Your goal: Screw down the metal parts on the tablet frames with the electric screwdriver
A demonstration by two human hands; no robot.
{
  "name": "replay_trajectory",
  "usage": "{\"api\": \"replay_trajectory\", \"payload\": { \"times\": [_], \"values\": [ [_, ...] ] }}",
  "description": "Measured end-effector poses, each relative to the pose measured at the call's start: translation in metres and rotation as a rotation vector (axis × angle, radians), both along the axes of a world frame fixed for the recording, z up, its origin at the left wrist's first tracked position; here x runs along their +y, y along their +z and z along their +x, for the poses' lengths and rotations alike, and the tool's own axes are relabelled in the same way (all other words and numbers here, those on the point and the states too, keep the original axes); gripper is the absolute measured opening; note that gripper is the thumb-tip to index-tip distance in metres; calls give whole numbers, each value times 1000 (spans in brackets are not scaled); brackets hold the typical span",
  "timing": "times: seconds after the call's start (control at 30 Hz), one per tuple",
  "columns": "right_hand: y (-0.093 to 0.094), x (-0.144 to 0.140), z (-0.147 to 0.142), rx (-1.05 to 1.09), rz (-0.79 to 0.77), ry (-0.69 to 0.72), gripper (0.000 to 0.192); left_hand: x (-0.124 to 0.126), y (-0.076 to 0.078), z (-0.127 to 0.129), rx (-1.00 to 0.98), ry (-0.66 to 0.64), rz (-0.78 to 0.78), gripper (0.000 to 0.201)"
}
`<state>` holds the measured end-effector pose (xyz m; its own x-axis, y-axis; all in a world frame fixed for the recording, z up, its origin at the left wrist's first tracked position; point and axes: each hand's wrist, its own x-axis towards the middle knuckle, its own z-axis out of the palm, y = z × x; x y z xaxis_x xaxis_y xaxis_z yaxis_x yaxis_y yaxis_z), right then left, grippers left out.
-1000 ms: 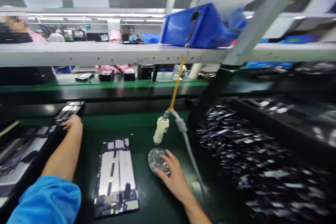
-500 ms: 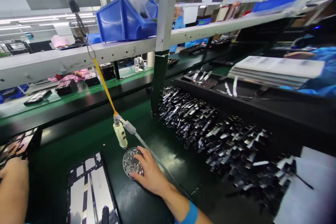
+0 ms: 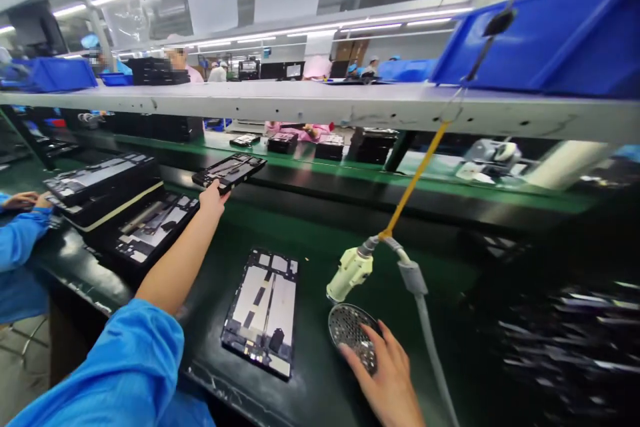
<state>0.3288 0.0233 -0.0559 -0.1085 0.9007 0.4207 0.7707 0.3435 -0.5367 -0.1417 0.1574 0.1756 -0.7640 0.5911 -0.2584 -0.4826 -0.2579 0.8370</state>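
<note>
My left hand (image 3: pixel 214 199) reaches forward and grips the near edge of an open-backed tablet (image 3: pixel 235 170), lifted above the bench. Another open tablet (image 3: pixel 263 307) lies flat on the bench between my arms, its silvery inside facing up. My right hand (image 3: pixel 387 370) is at a round metal dish (image 3: pixel 340 323) of small screws. Its thumb and fingers are spread over the dish; whether a screw is between them is too small to see. Just above the dish hangs a pale yellow-green electric screwdriver (image 3: pixel 350 273) on a yellow strap, its grey cable trailing down.
Stacked tablets in black trays (image 3: pixel 155 223) stand at the left, beside a co-worker's blue sleeve (image 3: pixel 23 237). A white shelf (image 3: pixel 310 103) crosses ahead, carrying a large blue bin (image 3: pixel 540 33). A blurred pile of dark and silvery strips (image 3: pixel 575 340) lies at the right.
The view has swung left. My left hand, earlier at the tablets by the left edge, now has one raised in front. My right hand stays at the screw dish.
</note>
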Motion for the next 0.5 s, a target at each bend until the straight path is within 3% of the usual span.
{"api": "replay_trajectory", "payload": {
  "times": [0.13, 0.3, 0.5],
  "values": [
    [-2, 2, 0, 21, -4, -20, 70, -82, 6, -6, 12, 9, 88, 13],
    [-2, 4, 0, 56, -20, -36, 70, -189, -2, -25, 60, 104, 106, 9],
    [-3, 4, 1, 80, -13, 7, 65, -247, -16, -47, 128, 210, 64, 10]
  ]
}}
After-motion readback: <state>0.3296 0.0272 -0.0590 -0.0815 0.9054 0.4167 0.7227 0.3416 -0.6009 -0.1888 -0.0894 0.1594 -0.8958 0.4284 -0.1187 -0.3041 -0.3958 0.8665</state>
